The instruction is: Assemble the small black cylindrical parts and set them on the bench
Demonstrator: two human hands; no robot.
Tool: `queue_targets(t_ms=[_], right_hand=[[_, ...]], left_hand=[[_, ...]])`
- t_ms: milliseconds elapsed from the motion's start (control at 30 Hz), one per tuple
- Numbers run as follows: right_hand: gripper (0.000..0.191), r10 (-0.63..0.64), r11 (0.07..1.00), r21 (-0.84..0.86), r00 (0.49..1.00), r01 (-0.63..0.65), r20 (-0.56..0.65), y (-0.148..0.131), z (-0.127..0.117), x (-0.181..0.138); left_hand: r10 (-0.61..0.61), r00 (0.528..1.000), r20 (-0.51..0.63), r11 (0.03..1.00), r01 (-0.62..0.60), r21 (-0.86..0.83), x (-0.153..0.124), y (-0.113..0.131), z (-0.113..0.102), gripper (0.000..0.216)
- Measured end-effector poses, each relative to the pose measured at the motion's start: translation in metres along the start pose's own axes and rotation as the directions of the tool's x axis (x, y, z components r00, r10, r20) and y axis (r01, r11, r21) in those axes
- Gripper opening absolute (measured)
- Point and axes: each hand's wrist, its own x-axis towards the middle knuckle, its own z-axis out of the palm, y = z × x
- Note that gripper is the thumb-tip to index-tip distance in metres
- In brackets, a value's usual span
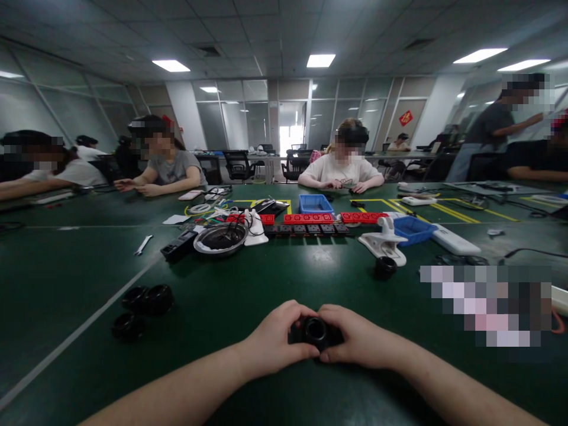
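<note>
Green and crowded, the table (284, 278) runs the length of an office where other people sit working. Both hands meet just before the person's chest: left hand (275, 337) and right hand (359, 340) each wrap a small black ring part (315, 331), fingers curled and pinching it from either side. Left of that part lie three more black rings (142, 305). The risk: uneven squeezing could pop it loose, and it may roll away across the table.

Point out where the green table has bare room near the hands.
Bare: between the hands' black part and the metal bowl, and left of the white line. Crowded: the black rings and the red strips.
</note>
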Motion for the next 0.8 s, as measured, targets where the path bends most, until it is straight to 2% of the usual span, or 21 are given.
queue_targets(t_ms=[167, 300, 367, 467, 600, 700, 800], right_hand=[[0.03, -0.011, 0.988, 0.151, 1.0, 0.008, 0.019, 0.008, 0.0, 0.002], [0.031, -0.009, 0.987, 0.162, 0.999, 0.003, 0.039, 0.008, 0.0, 0.003], [0.03, 0.029, 0.992, 0.121, 0.999, -0.032, 0.033, 0.006, 0.0, 0.003], [0.036, 0.121, 0.992, -0.039, 0.992, -0.122, -0.027, 0.001, 0.005, 0.003], [0.049, 0.103, 0.956, -0.254, 0.979, -0.147, -0.179, -0.001, 0.017, 0.004], [0.051, 0.083, 0.947, -0.287, 0.975, -0.142, -0.209, -0.001, 0.021, 0.004], [0.052, 0.047, 0.968, -0.237, 0.986, -0.085, -0.16, -0.001, 0.015, 0.002]], left_hand=[[0.042, 0.999, 0.003, 0.998, -0.042, 0.044, 0.001, 0.002, -0.001, 0.039], [-0.003, 1.0, 0.029, 1.0, 0.002, 0.029, 0.001, 0.003, -0.001, 0.039], [-0.023, 0.999, 0.029, 1.0, 0.023, 0.018, 0.001, 0.004, -0.001, 0.039], [-0.045, 0.999, 0.005, 0.999, 0.045, 0.02, 0.0, 0.004, 0.002, 0.037], [-0.089, 0.993, -0.079, 0.994, 0.093, 0.058, -0.001, 0.002, 0.008, 0.038], [-0.097, 0.991, -0.09, 0.991, 0.105, 0.078, -0.002, 0.002, 0.008, 0.039], [-0.062, 0.997, -0.049, 0.996, 0.065, 0.063, -0.001, 0.002, 0.005, 0.038]])
